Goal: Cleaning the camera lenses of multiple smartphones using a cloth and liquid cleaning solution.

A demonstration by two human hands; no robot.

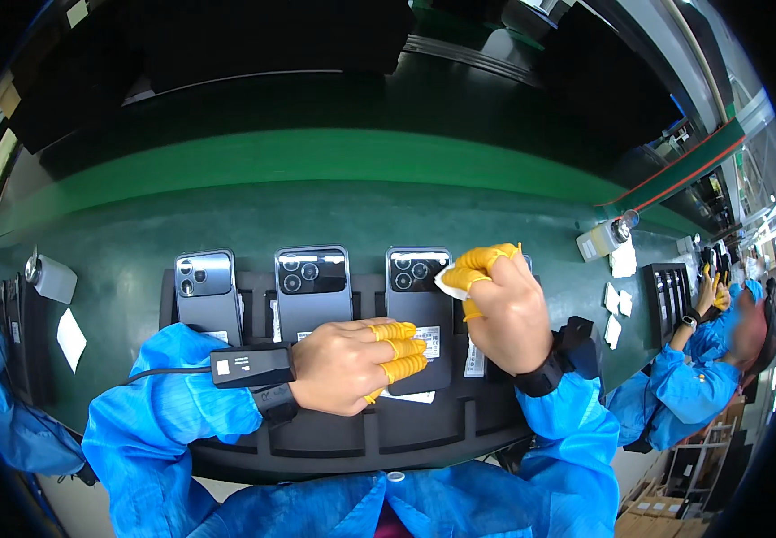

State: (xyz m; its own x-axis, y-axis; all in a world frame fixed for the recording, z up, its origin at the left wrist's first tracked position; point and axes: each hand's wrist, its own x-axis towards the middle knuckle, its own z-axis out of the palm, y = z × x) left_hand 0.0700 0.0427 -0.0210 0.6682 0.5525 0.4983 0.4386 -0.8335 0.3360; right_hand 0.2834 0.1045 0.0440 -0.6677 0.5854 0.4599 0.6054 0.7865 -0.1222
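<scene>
Three dark grey smartphones lie back up in a black tray [316, 439], their camera lenses at the far end: a left phone [206, 300], a middle phone [314, 309] and a third phone [424, 309]. My left hand [352, 363], with yellow finger cots, rests with fingers stretched out over the lower part of the third phone, beside its white label. Closed on a folded white wipe [452, 283], my right hand [506, 309] is at the upper right corner of that phone, next to its lenses. An edge of another item shows behind my right hand, mostly hidden.
On the green bench [361, 211] stand a dispenser bottle [605, 240] at right and another bottle [52, 278] at left. White wipes [615, 300] lie at right, one sheet [70, 341] at left. A co-worker [688, 368] sits at right beside a black tray [666, 300]; another person's sleeve [20, 412] is at left.
</scene>
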